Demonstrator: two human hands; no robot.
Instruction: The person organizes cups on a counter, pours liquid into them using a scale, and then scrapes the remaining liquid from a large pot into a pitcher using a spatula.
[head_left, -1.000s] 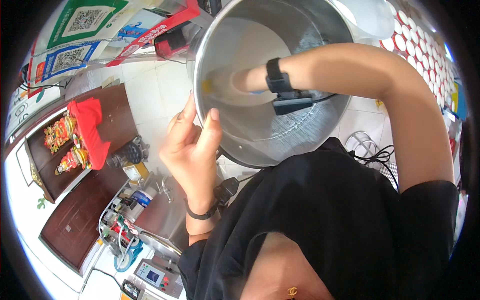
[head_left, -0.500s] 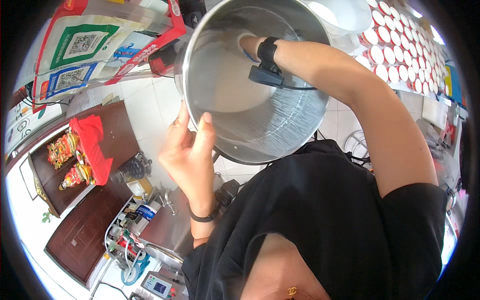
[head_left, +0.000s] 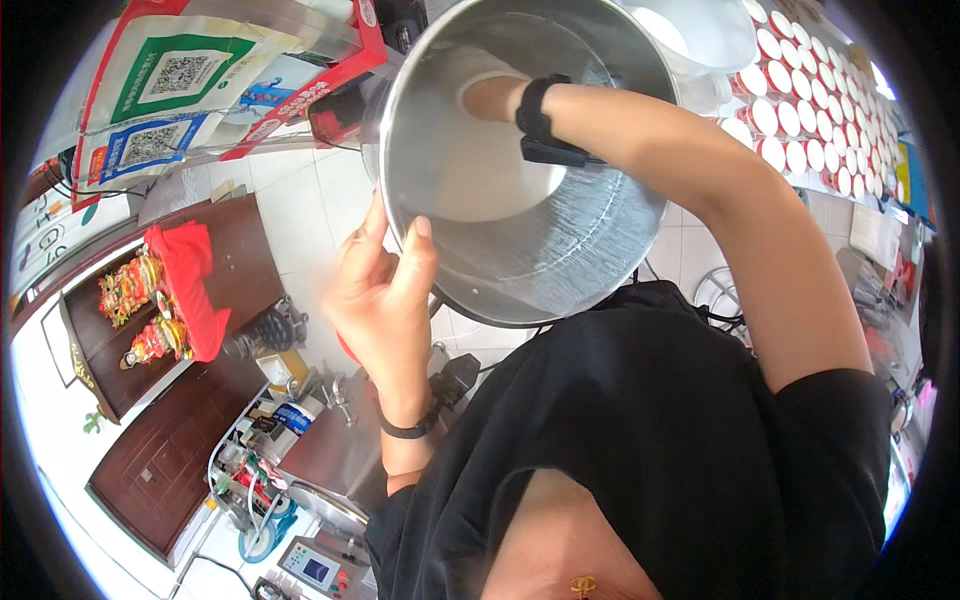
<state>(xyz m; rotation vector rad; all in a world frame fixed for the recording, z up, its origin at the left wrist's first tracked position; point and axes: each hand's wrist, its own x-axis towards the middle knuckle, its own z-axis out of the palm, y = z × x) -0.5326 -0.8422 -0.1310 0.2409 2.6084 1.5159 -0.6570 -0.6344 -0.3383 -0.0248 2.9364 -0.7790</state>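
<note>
A large stainless steel pot [head_left: 610, 225] is tilted in front of me, its wide mouth facing me. My left hand [head_left: 385, 290] is closed on the rim at the near left, thumb against the metal and the index finger along the outer wall. Inside lies a cloudy, whitish liquid [head_left: 490, 185]. My right hand [head_left: 497, 98] reaches down into the pot, and its fingers are hidden at or under the pale liquid. Whitish streaks coat the inner wall on the right. A black strap with a small box sits on my right wrist.
Rows of red cups with white tops [head_left: 800, 115] cover a table at the right. Beside the pot's far right stands a translucent white tub [head_left: 705, 35]. At the left are a red-edged display box [head_left: 370, 30], a shelf with a red cloth [head_left: 190, 285] and a steel sink [head_left: 330, 440].
My right hand has shifted slightly toward the pot's left wall, and its wrist has turned. My left hand keeps its place on the rim. The whole view has moved a little.
</note>
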